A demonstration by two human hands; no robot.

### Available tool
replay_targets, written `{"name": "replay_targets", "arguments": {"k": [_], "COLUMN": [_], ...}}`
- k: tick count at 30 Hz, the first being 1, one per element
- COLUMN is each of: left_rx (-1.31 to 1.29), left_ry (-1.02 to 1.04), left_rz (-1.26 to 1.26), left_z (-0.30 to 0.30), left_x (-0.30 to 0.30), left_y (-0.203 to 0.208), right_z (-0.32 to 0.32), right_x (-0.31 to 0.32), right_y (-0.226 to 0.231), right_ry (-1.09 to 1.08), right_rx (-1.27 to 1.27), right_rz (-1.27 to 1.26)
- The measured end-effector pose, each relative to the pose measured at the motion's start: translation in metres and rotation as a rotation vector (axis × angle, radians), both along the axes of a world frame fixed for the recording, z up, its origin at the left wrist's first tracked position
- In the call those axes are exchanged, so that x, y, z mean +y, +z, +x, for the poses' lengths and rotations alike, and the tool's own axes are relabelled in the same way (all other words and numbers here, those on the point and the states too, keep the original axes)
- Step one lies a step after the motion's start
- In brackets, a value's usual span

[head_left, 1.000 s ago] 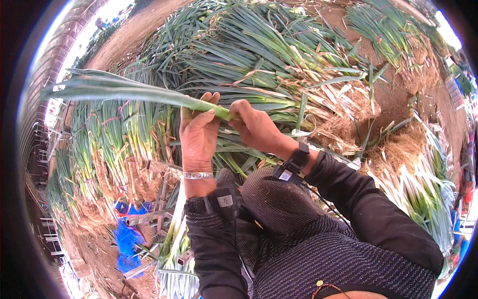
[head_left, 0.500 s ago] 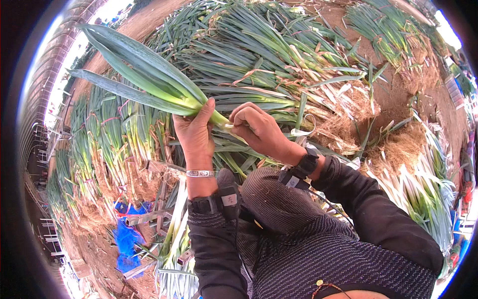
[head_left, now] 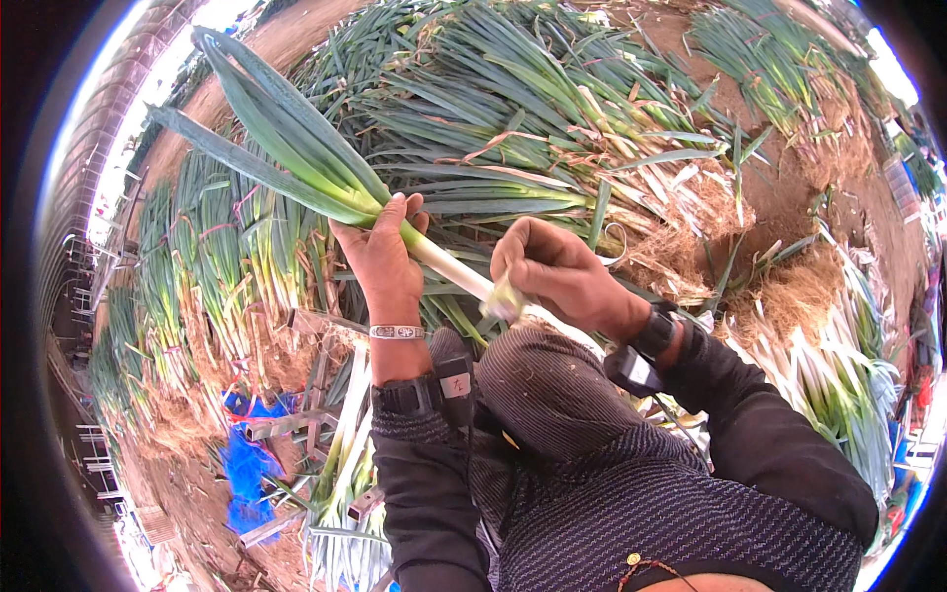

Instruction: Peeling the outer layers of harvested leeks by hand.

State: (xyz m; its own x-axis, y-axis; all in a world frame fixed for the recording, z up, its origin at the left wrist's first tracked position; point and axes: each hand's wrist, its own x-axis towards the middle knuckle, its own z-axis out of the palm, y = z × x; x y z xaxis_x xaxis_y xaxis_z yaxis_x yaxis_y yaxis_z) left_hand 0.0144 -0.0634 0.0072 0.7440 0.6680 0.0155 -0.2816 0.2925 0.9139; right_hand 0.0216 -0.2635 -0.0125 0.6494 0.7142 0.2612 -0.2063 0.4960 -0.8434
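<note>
My left hand [head_left: 385, 261] is closed around a large green onion [head_left: 449, 267] where its leaves meet the stem. The blue-green leaves fan out to the upper left, and the pale stem slants down to the right. Fingers curled, my right hand [head_left: 575, 280] pinches a crumpled, yellowish strip of outer skin [head_left: 505, 300] against the lower stem. Above the strip the stem looks white and smooth. The root end is partly hidden behind my right hand and the strip.
A big heap of green onions [head_left: 473, 118] with roots lies ahead. Tied bundles [head_left: 207, 257] stand at left, and another pile [head_left: 809, 365] lies at right. White-stemmed onions [head_left: 345, 464] lie near my left forearm, beside blue plastic [head_left: 249, 474] and a wooden frame [head_left: 286, 426].
My right hand has moved down and right along the stem, drawing the outer skin with it and baring the white stem. The leaves have swung slightly upright; my left hand keeps its grip.
</note>
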Motion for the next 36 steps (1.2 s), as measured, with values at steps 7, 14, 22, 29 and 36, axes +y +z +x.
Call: {"name": "replay_targets", "arguments": {"k": [7, 14, 22, 29, 36], "left_rx": [0.001, -0.067, -0.052, -0.049, 0.023], "left_ry": [0.007, 0.282, 0.516, 0.645, 0.702], "left_rz": [0.045, 0.119, 0.057, 0.049, -0.003], "left_z": [0.002, -0.001, -0.019, -0.024, -0.021], "left_x": [0.006, 0.028, 0.061, 0.082, 0.086], "left_y": [-0.004, 0.006, 0.010, 0.012, 0.000], "right_z": [0.005, 0.002, 0.010, 0.014, 0.003], "right_x": [-0.020, -0.060, -0.140, -0.207, -0.088], "right_y": [0.007, -0.032, -0.150, -0.211, -0.105], "right_ry": [0.016, -0.237, -0.342, 0.187, -0.552], "right_rx": [0.056, -0.730, -1.141, -0.920, -1.117], "right_rz": [-0.184, -0.784, -1.249, -1.783, -0.893]}}
